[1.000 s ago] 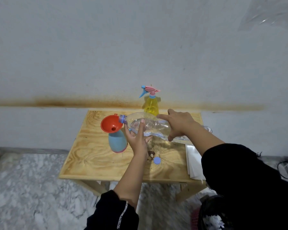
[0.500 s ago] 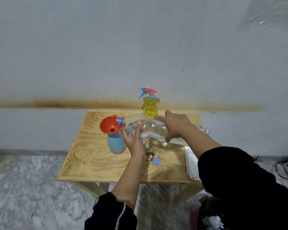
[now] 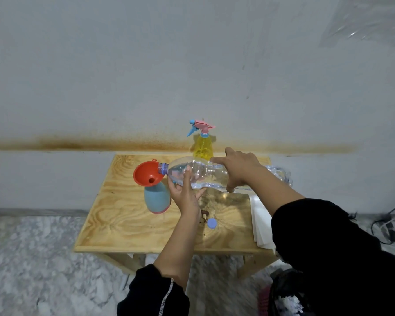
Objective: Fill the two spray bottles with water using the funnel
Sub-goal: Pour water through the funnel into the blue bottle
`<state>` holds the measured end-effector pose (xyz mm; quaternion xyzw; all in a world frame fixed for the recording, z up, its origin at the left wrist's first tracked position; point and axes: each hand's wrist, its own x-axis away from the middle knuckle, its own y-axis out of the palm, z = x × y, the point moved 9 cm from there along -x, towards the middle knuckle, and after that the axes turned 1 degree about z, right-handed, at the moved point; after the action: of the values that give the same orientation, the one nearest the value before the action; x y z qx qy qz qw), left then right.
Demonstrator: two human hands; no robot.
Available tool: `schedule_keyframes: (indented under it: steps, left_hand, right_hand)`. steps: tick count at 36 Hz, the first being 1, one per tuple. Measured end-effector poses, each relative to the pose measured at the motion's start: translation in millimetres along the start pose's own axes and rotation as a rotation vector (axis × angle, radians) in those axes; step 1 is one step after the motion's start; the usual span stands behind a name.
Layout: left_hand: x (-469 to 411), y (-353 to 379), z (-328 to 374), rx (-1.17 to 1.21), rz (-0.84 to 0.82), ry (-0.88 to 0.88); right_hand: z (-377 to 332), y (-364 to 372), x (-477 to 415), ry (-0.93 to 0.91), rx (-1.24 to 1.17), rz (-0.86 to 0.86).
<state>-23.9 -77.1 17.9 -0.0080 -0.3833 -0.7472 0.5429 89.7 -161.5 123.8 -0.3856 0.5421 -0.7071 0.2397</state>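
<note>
Two spray bottles stand on one wooden table (image 3: pixel 123 224): a yellow spray bottle (image 3: pixel 203 148), with a pink and blue trigger head, at the back edge close to the wall, and a blue spray bottle (image 3: pixel 157 199), without a head, left of centre. One orange funnel (image 3: pixel 143 173) sits in the blue bottle's neck. One clear water bottle (image 3: pixel 201 173) is held almost level above the table, its blue-ringed mouth touching the funnel's rim and water pooled along its lower side. The left hand (image 3: pixel 185 195) cups it from below near the shoulder, thumb up its near side, and the right hand (image 3: pixel 240 168) clasps the body from above, so both are grasping it. One blue cap (image 3: pixel 212 223) lies near the front of the table, apart from both bottles. One stack of white paper (image 3: pixel 260 221) runs along the right edge. Bare wood lies open to the left of the blue bottle and along the front edge. Any lettering on the bottles cannot be made out.
</note>
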Motion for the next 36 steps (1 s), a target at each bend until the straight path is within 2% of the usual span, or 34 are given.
schedule_keyframes:
  steps: [24,36]
  left_hand:
    - [1.1,1.7,-2.9,0.023,0.040,-0.036]
    - [8.4,6.1,3.7,0.011,0.009,-0.023]
  right_hand:
    - [0.0,-10.3,0.9,-0.008,0.036,-0.015]
    - [5.6,-1.9,-0.4,-0.006,0.003,-0.003]
